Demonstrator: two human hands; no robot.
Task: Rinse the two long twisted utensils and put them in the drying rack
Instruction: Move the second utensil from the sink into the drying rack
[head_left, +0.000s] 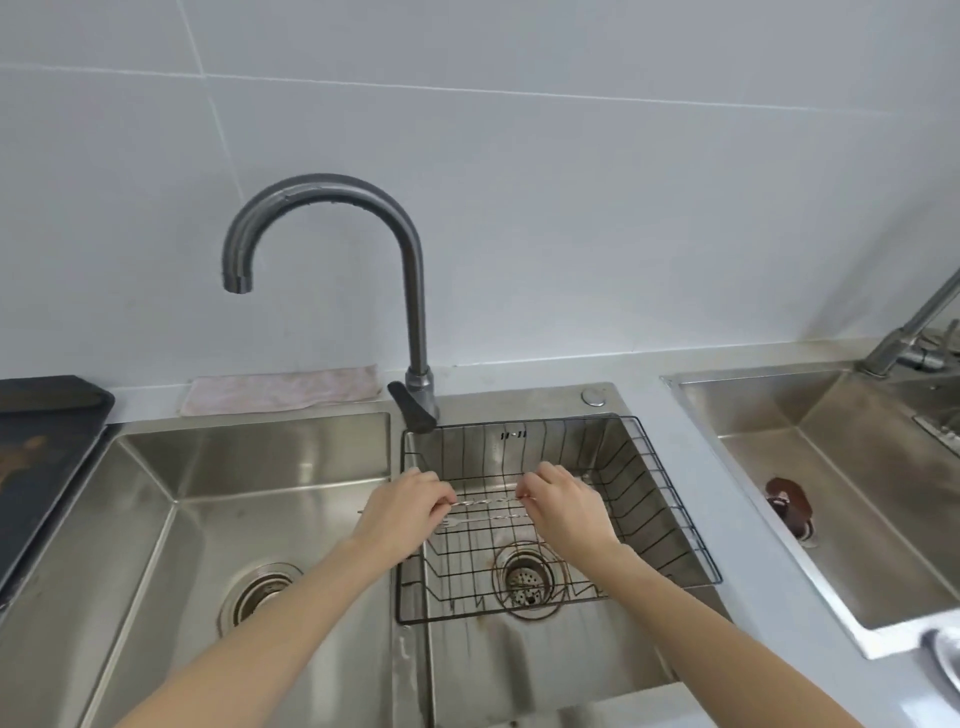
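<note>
Utensils first: two long twisted utensils, an upper one (488, 502) and a lower one (485, 518), run side by side between the hands, their long axes level and crosswise to the forearms. The left hand (402, 506) is closed around their left ends, fingers curled, with a thin tip poking out past it toward the left basin (156, 519). The right hand (563, 506) pinches the right end of the upper utensil between thumb and fingertips; whether it also grips the lower one I cannot tell, since that end runs under the hand. A small fork head shows on the lower utensil just beside the left hand.

Both hands are equally near, one at each end, so the pair is carried as a bridge. Directly beneath the grip is the black wire drying rack (670, 499) seated in the right basin, its floor below the utensils and apart from them. The faucet (332, 208) arches behind and to the left, no water visible. I judge rinsing is finished and lowering straight down is what remains.
</note>
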